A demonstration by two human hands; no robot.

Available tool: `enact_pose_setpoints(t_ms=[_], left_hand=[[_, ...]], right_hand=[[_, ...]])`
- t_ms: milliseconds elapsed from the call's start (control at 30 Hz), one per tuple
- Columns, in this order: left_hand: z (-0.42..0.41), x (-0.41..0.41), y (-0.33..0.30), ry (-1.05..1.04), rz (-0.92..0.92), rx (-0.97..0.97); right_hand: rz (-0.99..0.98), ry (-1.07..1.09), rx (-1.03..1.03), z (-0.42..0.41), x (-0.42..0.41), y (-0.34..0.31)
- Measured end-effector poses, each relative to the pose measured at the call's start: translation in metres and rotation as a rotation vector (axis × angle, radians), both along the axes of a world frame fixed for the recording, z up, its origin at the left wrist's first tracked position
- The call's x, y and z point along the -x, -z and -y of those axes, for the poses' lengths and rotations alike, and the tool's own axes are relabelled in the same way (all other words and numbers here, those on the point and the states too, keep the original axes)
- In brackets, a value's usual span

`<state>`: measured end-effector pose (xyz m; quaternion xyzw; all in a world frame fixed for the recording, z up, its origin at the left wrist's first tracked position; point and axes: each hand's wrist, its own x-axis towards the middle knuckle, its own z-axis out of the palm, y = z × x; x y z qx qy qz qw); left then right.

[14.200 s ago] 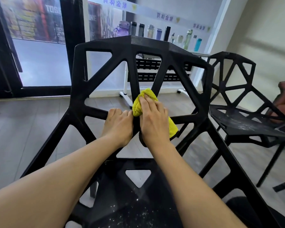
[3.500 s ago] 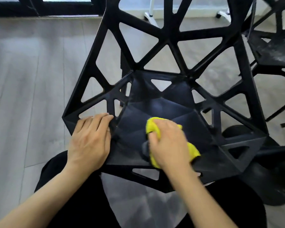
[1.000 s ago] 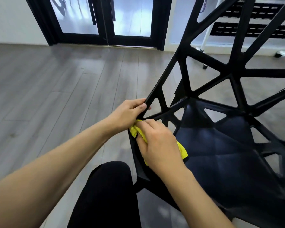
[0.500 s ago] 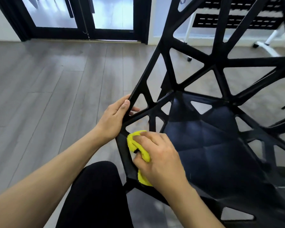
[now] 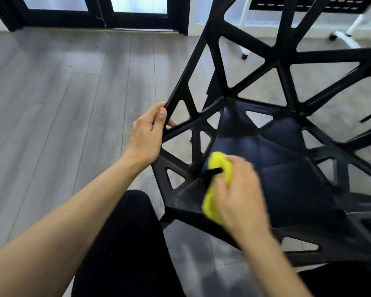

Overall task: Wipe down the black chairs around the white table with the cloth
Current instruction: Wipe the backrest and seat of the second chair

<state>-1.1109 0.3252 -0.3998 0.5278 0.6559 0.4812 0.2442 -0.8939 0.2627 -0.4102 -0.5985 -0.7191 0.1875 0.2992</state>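
Black chair (image 5: 272,146): hard moulded plastic, slightly glossy, all angular struts and triangular cut-outs, faceted seat pan catching a bluish sheen. Fills the frame from 12 through 4 o'clock. Yellow cloth (image 5: 217,168): fuzzy microfibre, bunched into a soft lump, pressed on the seat's front-left corner right where a strut meets the pan. Right hand (image 5: 242,196) clamped over the cloth, fingers curled round it, badly motion-blurred. Left hand (image 5: 147,133) wrapped round the outer frame bar at about 9 o'clock of the seat, thumb on top, fingertips poking through the cut-out. Grey wood-look plank floor (image 5: 51,93) underneath, matte. Black trouser leg (image 5: 124,249) at 6 o'clock.

Versus half a second back: cloth shifted off the outer edge strut and inward onto the seat; left hand same bar, same grip.
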Motion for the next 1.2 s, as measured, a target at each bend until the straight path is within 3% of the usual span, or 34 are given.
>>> enact_pose_setpoints(t_ms=[100, 167, 333, 533, 667, 833, 1000, 1067, 1200], left_hand=[[0.000, 0.002, 0.003, -0.015, -0.021, -0.014], [-0.001, 0.003, 0.004, -0.019, -0.019, -0.018], [-0.002, 0.006, 0.006, 0.000, -0.015, -0.009], [0.004, -0.001, 0.000, -0.020, -0.060, 0.016], [0.007, -0.012, 0.002, -0.091, -0.007, 0.012], [0.005, -0.004, 0.006, 0.005, 0.201, -0.015], [0.007, -0.001, -0.006, 0.134, 0.603, 0.161], [0.007, 0.001, -0.005, 0.140, 0.536, 0.172], [0.004, -0.001, 0.006, 0.007, 0.028, 0.065]], right_hand=[[-0.183, -0.020, -0.037, 0.026, 0.089, 0.004], [-0.183, 0.047, -0.061, 0.032, 0.114, 0.008], [0.141, -0.074, -0.213, 0.027, 0.066, 0.018], [0.123, 0.217, -0.116, 0.006, -0.038, 0.012], [0.141, 0.159, -0.174, 0.003, 0.009, 0.011], [-0.155, 0.014, -0.114, 0.016, 0.113, 0.006], [-0.264, -0.046, -0.059, -0.010, 0.127, -0.005], [-0.206, -0.087, -0.073, -0.013, 0.117, -0.004], [0.007, -0.177, -0.099, -0.006, 0.074, 0.005]])
